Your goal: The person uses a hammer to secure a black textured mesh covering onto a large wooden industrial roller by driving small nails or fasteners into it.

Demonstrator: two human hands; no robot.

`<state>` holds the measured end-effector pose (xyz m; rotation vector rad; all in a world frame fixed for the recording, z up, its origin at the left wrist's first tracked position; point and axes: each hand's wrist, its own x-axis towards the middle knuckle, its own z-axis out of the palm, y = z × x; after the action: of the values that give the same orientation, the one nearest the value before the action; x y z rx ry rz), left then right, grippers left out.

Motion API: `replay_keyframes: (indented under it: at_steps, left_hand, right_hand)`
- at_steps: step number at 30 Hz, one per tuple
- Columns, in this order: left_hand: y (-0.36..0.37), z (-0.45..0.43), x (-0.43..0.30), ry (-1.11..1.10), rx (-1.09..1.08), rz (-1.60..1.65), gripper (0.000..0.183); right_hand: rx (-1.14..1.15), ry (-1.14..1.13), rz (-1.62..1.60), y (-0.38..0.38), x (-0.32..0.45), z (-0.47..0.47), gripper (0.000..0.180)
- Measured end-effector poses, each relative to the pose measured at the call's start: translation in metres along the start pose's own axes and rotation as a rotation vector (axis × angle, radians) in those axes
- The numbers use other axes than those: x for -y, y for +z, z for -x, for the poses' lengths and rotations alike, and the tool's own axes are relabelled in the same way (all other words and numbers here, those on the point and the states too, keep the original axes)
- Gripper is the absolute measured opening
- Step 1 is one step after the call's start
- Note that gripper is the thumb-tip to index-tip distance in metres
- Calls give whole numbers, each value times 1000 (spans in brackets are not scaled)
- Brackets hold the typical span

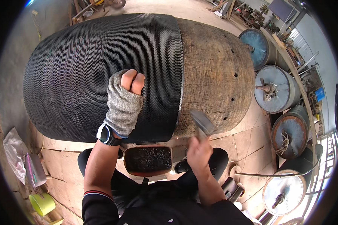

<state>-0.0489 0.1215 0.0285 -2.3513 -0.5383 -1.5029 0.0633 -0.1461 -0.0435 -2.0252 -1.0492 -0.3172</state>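
Observation:
A large barrel-shaped roller lies across the view before me. Its left part carries a black, ridged, toothed covering (81, 73), and the right part is bare worn wood (211, 70) with several dark holes. On the covering rests my left hand (126, 95), in a grey knit fingerless glove with the fingers curled; whether something is pinched beneath them is hidden. My right hand (199, 153) grips a hammer (203, 122), blurred, its head over the lower edge of the bare wood. Between my feet sits a reddish-rimmed tray (148, 173) with many small thin pieces, perhaps nails.
Several metal-ended rollers stand at the right, among them one with a pale end (271, 88) and a protruding shaft. A curved rod (267, 175) reaches toward me there. At the lower left are a yellow-green bucket (42, 204) and a plastic bag (15, 152).

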Motion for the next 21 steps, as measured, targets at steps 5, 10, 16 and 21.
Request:
replay_keyframes:
  at_steps: [5, 10, 16, 21]
  left_hand:
    - [-6, -17, -5, 10, -8, -33, 41]
    - [-3, -23, 2, -35, 56, -41, 46]
    - [-11, -31, -23, 41, 34, -7, 37]
    - [-21, 27, -105, 11, 50, 509, 32]
  right_hand:
    - [-25, -44, -265, -12, -8, 5, 23]
    - [-37, -178, -51, -1, -4, -14, 14]
    - [58, 166, -44, 5, -21, 20, 25]
    - [-9, 140, -156, 2, -21, 32, 24]
